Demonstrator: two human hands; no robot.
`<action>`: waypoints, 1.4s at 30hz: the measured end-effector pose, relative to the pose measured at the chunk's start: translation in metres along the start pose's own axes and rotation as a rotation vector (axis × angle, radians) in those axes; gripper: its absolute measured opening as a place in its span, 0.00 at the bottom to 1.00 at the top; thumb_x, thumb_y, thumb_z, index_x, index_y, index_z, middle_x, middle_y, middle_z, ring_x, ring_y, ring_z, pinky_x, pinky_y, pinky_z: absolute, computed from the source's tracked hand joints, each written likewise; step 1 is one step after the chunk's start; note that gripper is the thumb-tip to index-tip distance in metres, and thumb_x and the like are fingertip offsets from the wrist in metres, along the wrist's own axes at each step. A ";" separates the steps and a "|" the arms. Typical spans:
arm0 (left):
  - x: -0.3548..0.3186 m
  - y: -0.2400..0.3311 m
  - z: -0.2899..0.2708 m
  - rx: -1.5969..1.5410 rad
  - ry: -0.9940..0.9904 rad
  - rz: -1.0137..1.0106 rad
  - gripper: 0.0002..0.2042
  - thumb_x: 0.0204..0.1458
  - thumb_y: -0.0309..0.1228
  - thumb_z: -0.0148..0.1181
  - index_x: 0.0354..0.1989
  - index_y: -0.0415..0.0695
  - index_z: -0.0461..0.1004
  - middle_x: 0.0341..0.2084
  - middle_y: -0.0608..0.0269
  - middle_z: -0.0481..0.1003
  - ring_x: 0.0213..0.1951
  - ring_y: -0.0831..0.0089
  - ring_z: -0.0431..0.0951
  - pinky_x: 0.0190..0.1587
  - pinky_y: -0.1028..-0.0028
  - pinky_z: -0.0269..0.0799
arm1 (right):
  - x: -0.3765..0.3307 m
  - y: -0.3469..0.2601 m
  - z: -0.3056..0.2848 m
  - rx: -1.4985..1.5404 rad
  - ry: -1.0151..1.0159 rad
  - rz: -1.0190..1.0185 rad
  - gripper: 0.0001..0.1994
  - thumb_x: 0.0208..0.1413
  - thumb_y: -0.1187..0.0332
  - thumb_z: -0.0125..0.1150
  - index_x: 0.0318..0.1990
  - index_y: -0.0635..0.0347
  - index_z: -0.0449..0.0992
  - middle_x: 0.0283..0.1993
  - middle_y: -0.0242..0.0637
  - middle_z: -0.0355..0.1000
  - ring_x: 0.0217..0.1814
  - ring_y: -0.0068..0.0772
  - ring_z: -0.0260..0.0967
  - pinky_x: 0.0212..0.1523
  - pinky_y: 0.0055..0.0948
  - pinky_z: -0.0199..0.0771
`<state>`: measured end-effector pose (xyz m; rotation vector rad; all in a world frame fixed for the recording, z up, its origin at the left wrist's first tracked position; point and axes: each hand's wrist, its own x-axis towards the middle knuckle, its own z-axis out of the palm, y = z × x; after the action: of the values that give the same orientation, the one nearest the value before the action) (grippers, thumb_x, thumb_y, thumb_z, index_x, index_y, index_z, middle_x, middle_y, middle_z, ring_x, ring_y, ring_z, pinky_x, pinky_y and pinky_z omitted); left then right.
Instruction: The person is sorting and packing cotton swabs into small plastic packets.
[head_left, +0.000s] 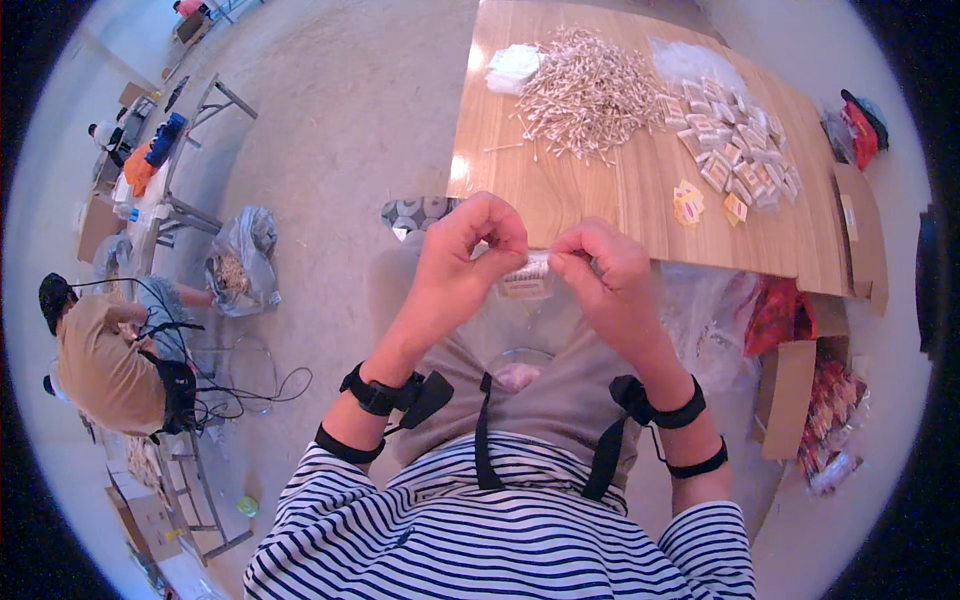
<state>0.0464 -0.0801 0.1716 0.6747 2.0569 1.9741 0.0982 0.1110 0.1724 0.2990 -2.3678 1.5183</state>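
Between my hands, just off the near edge of the wooden table (560, 215), hangs a small clear plastic bag (526, 278) with a printed label and pale cotton swabs showing inside. My left hand (470, 240) pinches its upper left corner between thumb and finger. The upper right corner is pinched by my right hand (605, 270). Beyond them on the table lies a large loose heap of cotton swabs (590, 95). To its right is a pile of filled swab packs (735, 145). Small yellow and white cards (688, 203) lie near the table's front.
White sheets (515, 68) and clear empty bags (695, 62) lie on the table. At right stand open cardboard boxes (790, 395) and a red bag (778, 315). Another person (120, 360) sits at left beside a grey plastic sack (243, 262) of swabs.
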 end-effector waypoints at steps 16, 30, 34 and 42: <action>0.002 0.015 0.010 0.347 -0.047 0.133 0.08 0.49 0.19 0.64 0.36 0.40 0.72 0.31 0.65 0.75 0.35 0.76 0.75 0.41 0.75 0.71 | 0.001 0.001 0.006 -0.141 -0.044 -0.211 0.03 0.55 0.75 0.56 0.33 0.63 0.68 0.31 0.49 0.66 0.35 0.55 0.66 0.35 0.47 0.65; -0.002 0.005 -0.001 0.242 -0.032 0.120 0.09 0.50 0.17 0.62 0.35 0.40 0.70 0.32 0.66 0.73 0.37 0.79 0.74 0.43 0.77 0.71 | 0.002 -0.004 -0.005 -0.120 -0.013 -0.065 0.04 0.53 0.74 0.59 0.32 0.63 0.70 0.29 0.46 0.68 0.32 0.51 0.69 0.33 0.42 0.67; -0.001 0.013 0.003 0.260 -0.067 0.078 0.09 0.50 0.17 0.62 0.36 0.40 0.69 0.32 0.66 0.74 0.37 0.78 0.74 0.43 0.76 0.72 | 0.008 -0.002 -0.002 -0.182 -0.072 -0.228 0.04 0.51 0.75 0.59 0.32 0.63 0.70 0.31 0.47 0.66 0.36 0.54 0.67 0.36 0.46 0.67; 0.000 0.005 0.001 0.244 -0.022 0.096 0.09 0.49 0.16 0.63 0.35 0.40 0.69 0.31 0.66 0.74 0.36 0.77 0.75 0.42 0.76 0.72 | 0.002 0.006 0.000 -0.174 -0.075 -0.216 0.03 0.50 0.77 0.56 0.30 0.63 0.68 0.31 0.48 0.63 0.36 0.56 0.64 0.37 0.49 0.64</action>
<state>0.0483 -0.0790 0.1768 0.8525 2.3161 1.7691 0.0948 0.1137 0.1685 0.5585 -2.4146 1.2151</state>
